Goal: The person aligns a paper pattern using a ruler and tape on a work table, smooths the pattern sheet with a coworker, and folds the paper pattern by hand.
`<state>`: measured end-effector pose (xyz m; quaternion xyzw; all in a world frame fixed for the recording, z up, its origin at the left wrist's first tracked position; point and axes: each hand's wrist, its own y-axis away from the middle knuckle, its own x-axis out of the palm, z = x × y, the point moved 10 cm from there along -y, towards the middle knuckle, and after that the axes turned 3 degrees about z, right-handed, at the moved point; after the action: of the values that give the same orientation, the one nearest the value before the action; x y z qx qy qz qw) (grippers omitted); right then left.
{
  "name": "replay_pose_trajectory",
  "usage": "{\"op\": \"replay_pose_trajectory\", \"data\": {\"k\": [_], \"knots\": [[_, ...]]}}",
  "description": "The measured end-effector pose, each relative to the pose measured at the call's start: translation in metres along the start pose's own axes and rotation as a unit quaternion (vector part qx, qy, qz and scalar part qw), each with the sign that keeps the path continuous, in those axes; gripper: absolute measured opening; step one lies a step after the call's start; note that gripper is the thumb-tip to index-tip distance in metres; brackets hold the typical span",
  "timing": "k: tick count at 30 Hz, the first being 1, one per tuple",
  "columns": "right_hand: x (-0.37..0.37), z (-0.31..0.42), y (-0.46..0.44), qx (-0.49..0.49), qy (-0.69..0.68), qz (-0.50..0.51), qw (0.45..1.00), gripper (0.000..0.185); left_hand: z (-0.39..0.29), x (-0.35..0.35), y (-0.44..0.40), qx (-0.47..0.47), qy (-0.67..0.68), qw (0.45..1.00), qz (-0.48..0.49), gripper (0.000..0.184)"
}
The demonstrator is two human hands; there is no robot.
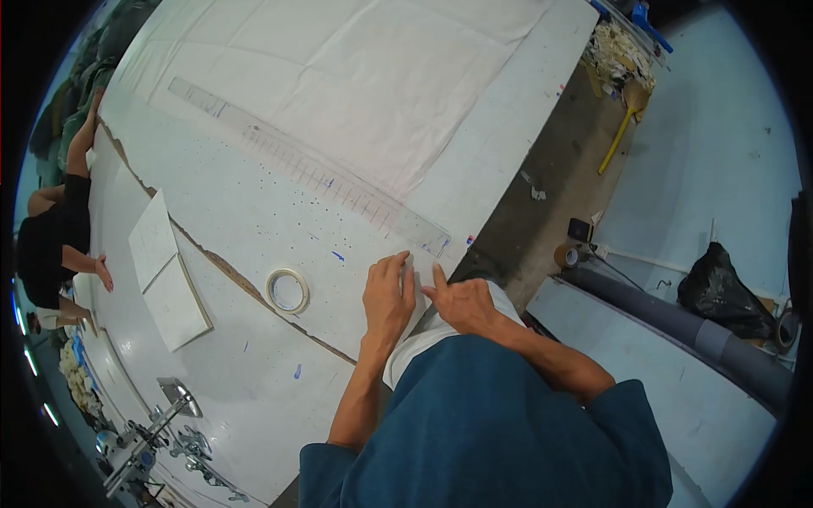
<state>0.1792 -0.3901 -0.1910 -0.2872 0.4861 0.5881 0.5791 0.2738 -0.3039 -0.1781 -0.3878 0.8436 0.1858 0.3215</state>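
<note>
Evidently both hands are at the near edge of a white worktable (pixel 500 118), side by side and slightly apart. The left hand (pixel 389 296) is loose, its fingers extended close together. The right hand (pixel 464 303) stretches its index finger forward while the others curl under; whether they grip anything, I cannot tell. The clear ruler (pixel 309 167) lies flat just beyond the fingertips, its near end at twelve o'clock from the hands and its far end toward ten. Past it, between eleven and twelve, spreads a white cloth (pixel 381 76). A tape roll (pixel 270 292) lies on its side at nine o'clock, with pale boards (pixel 176 300) farther that way. Beyond these, another person (pixel 42 254) in black leans at the table. A yellow-handled broom (pixel 617 140) is between one and two.
</note>
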Motion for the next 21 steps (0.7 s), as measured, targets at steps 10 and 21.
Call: {"op": "replay_pose_trajectory", "data": {"k": [10,21], "knots": [[-0.073,-0.024,-0.066,-0.054,-0.028,-0.178,0.982,0.03,-0.027,0.039,0.035,0.079,-0.201,0.971,0.102,0.047],[-0.051,-0.046,-0.119,-0.033,-0.057,-0.053,0.996,0.045,-0.048,0.058,0.063,-0.056,-0.056,0.993,0.093,0.039]]}}
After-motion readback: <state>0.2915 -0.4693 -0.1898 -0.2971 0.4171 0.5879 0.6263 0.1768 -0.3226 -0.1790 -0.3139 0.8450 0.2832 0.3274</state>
